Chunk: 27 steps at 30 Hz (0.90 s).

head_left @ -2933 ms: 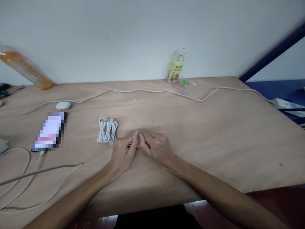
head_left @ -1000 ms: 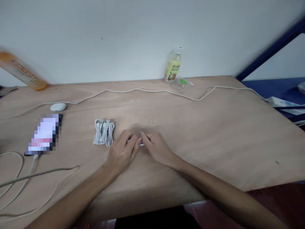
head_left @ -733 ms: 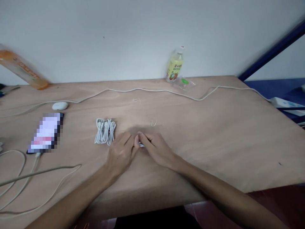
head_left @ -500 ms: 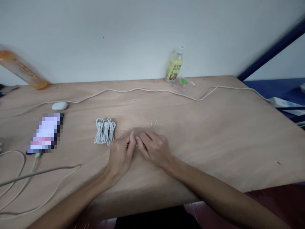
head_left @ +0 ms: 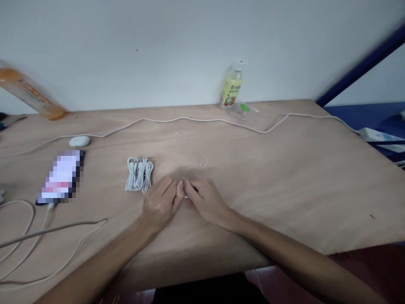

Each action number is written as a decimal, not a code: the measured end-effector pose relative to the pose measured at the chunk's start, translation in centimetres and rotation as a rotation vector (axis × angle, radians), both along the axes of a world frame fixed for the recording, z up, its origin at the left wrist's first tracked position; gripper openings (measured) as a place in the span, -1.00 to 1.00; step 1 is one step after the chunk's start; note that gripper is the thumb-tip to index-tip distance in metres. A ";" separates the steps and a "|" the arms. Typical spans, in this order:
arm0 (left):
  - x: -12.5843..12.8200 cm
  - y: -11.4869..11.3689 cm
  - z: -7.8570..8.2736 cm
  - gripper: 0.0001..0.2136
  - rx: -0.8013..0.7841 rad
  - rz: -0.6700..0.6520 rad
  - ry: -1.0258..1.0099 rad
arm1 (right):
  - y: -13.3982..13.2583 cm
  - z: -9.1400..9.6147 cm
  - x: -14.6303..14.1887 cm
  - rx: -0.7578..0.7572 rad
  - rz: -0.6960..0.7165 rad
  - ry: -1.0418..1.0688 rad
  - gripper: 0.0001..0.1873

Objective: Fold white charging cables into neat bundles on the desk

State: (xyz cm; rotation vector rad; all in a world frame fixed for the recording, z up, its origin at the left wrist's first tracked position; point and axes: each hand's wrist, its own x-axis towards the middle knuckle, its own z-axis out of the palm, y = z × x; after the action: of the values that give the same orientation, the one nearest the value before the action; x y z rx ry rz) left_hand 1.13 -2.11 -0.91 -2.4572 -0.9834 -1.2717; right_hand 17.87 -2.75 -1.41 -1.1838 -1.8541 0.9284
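My left hand [head_left: 161, 198] and my right hand [head_left: 207, 200] meet above the front middle of the wooden table [head_left: 284, 181]. Both are closed, thumbs side by side and fingers curled under. A tiny white bit shows between the thumbs, but what they grip is mostly hidden and I cannot name it. Just left of my left hand lie several coiled white cables [head_left: 138, 174] in a row. Beyond my right hand is a short bent white tie [head_left: 203, 163]. Farther back, more thin white pieces [head_left: 181, 133] lie on the wood.
On the left are a phone [head_left: 61, 175] with a plugged-in cable and a white earbud case [head_left: 79, 141]. An orange bottle [head_left: 31, 95] leans at the wall. A yellow-green bottle [head_left: 232, 88] stands by a clear plastic wrapper [head_left: 244, 109]. A long white cord [head_left: 202, 120] crosses the table.
My hands have turned slightly and curled in more, with both thumbs now pressed close together. The cables, ties and other objects stay where they were.
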 end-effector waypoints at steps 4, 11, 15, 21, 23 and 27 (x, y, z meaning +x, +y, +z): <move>0.3 -0.3 0.1 -0.57 -0.123 0.026 -0.053 | -0.1 -0.2 0.0 0.391 -0.115 -0.148 -0.42; 0.7 -0.6 0.4 -0.58 -0.317 -0.010 -0.167 | 0.1 -0.8 -0.3 0.840 -0.254 -0.373 -0.40; 0.4 -0.4 -0.1 -0.60 -0.264 -0.039 -0.093 | 0.2 -1.2 -0.2 0.637 -0.173 -0.297 -0.39; -0.2 0.2 0.6 -0.64 0.041 0.000 0.114 | 0.1 0.2 0.1 0.035 -0.068 -0.074 -0.39; -0.3 0.2 1.0 -0.65 0.111 -0.004 0.150 | 0.2 0.7 0.3 -0.102 0.015 0.015 -0.39; -0.4 0.4 1.1 -0.61 0.158 0.003 0.164 | 0.4 0.9 0.6 -0.227 0.127 0.074 -0.39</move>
State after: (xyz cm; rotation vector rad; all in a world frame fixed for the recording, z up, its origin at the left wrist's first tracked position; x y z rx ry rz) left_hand 0.72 -1.72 0.17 -2.3925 -0.8120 -1.0816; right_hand 18.44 -2.37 -0.53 -1.1568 -1.8178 1.2641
